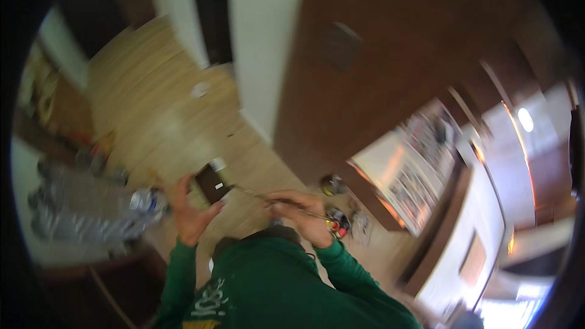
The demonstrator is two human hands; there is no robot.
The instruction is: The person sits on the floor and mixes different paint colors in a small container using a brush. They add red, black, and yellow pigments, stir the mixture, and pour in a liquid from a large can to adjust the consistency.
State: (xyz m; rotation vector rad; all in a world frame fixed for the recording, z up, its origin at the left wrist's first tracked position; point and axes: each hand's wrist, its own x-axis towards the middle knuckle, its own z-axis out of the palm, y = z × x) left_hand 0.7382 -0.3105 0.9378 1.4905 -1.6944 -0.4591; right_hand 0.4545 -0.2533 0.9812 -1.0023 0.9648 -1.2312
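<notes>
My left hand curves in a C shape, with thumb and fingertips at two corners of a small dark brown rectangular piece. That piece bears a small white label and appears gripped along one edge. Fingers of my right hand are closed around a long thin rod. Its far end points at the brown piece and seems close to it; blur hides whether they touch. Beyond my right hand, red, yellow and black items appear low down, and the rod's rear end runs toward them.
A large brown panel rises ahead on the right, near a white board with pictures. Plastic-wrapped goods lie at left. A dark round container and a white scrap are on the wooden floor.
</notes>
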